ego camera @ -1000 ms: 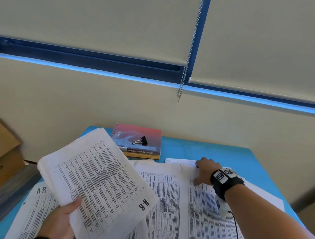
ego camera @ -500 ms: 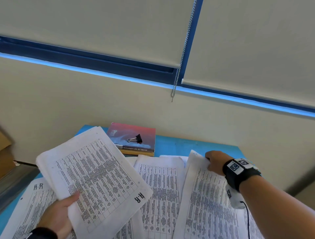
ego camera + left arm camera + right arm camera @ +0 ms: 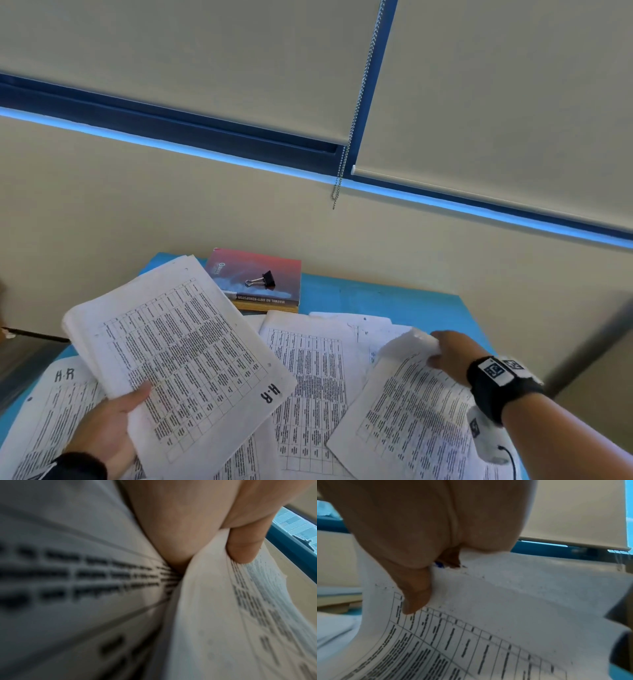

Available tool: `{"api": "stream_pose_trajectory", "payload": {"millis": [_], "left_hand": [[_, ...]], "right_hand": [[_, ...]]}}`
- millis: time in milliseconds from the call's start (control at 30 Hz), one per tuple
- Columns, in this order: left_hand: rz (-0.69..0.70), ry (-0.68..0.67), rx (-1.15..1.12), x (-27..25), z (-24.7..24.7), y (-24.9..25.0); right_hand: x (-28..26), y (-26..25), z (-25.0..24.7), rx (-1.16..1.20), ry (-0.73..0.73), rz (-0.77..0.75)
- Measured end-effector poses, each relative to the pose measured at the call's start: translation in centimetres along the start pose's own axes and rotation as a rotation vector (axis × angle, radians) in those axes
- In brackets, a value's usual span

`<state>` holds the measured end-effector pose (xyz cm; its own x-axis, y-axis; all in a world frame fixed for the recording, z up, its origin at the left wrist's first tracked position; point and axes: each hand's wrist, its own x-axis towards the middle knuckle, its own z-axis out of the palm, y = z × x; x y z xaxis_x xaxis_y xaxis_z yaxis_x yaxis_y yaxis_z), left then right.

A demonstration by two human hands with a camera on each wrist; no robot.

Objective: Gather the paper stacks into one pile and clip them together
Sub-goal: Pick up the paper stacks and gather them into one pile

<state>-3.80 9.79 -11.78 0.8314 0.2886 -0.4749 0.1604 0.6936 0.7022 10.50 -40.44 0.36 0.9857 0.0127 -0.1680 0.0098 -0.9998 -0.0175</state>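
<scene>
While the left hand [image 3: 102, 431] holds one stack of printed papers [image 3: 178, 359] up off the blue table [image 3: 394, 301], its thumb lies on top and its fingers are curled under. That stack has "H.R" written in one corner. More paper stacks [image 3: 308, 383] lie spread out flat on the table below. The right hand [image 3: 448, 353] pinches the far edge of another stack [image 3: 411, 418], and that edge is bent up off the table. At the back of the table sits a red book [image 3: 257, 277]. A black binder clip [image 3: 262, 280] rests on the book, well apart from both hands.
</scene>
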Motion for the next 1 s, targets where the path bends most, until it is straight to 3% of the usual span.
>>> {"api": "stream_pose_trajectory", "payload": {"millis": [333,533,600,800,867,933,967,1000], "left_hand": [[0.013,0.032,0.008,0.6,-0.6,-0.4],[-0.050,0.083,0.082,1.3,-0.5,-0.3],[-0.036,0.176,0.106,1.8,-1.1,-0.6],[-0.095,0.220,0.266,6.2,-3.2,-0.4],[-0.144,0.291,0.337,9.3,-6.0,-0.8],[-0.086,0.390,0.350,13.8,-10.5,-3.2],[-0.084,0.299,0.276,17.4,-12.7,-3.7],[-0.074,0.286,0.313,15.8,-11.4,-2.8]], "right_hand": [[-3.8,6.2,-5.3,0.024,-0.083,0.103],[-2.9,8.4,-3.1,-0.035,-0.314,0.142],[-1.8,8.5,-1.3,-0.041,-0.309,0.159],[3.0,7.6,2.7,-0.007,-0.212,0.172],[4.3,7.5,3.5,0.034,-0.175,0.202],[5.1,7.6,4.2,0.074,-0.136,0.229],[5.5,7.7,4.5,0.111,-0.122,0.249],[5.6,7.7,4.7,0.156,-0.114,0.269]]}}
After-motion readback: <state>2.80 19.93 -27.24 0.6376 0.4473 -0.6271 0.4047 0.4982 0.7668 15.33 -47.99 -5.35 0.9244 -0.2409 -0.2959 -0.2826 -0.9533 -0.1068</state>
